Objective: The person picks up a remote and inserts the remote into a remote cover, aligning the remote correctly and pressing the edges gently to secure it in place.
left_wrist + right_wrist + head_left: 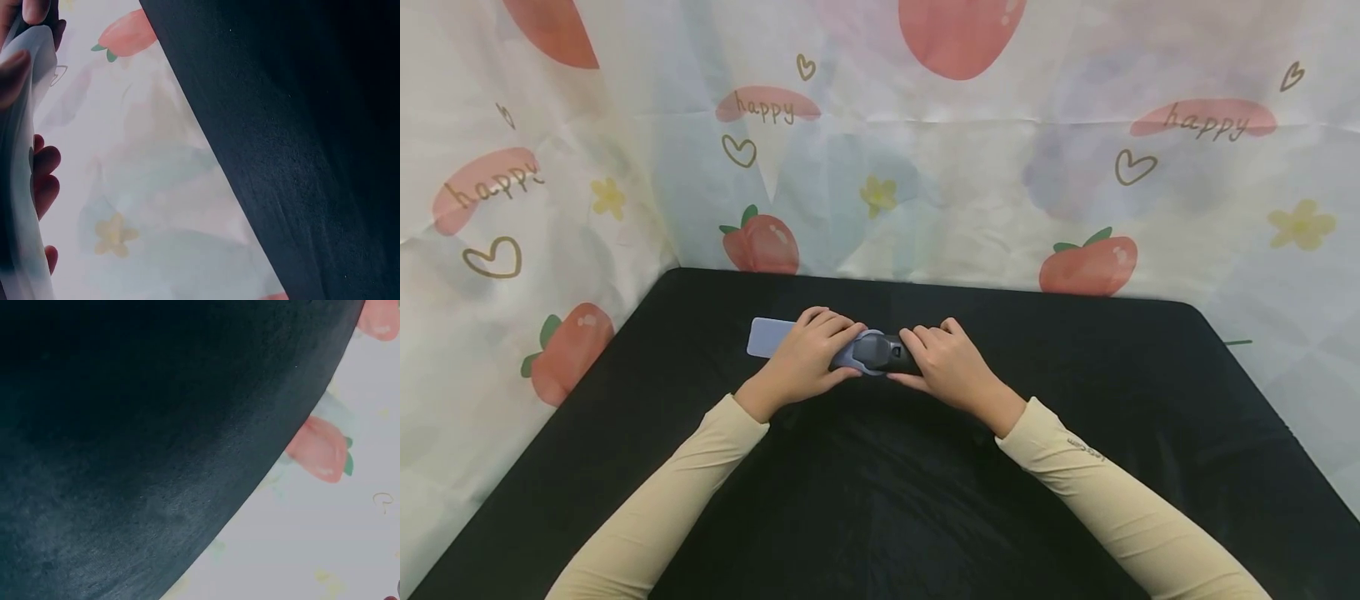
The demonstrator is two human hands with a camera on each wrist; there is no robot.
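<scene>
Both hands hold one long device in the head view, over the black table. It has a flat lavender-blue panel [769, 337], a dark round hub [870, 350] and a black end [899, 357]. My left hand [808, 354] grips the blue part, fingers along the far side and thumb on the near side. My right hand [953, 363] grips the black end the same way. At the left edge of the left wrist view, the pale body [39, 59] shows nearly edge-on, with fingertips [46, 161] curled past it. Only a bit of fingertip enters the right wrist view's bottom right corner.
The black-covered table [880, 500] spreads beneath both forearms. A printed cloth [955, 167] with strawberries, hearts and flowers hangs behind it and along the left side. Cream sleeves [662, 492] cover both arms.
</scene>
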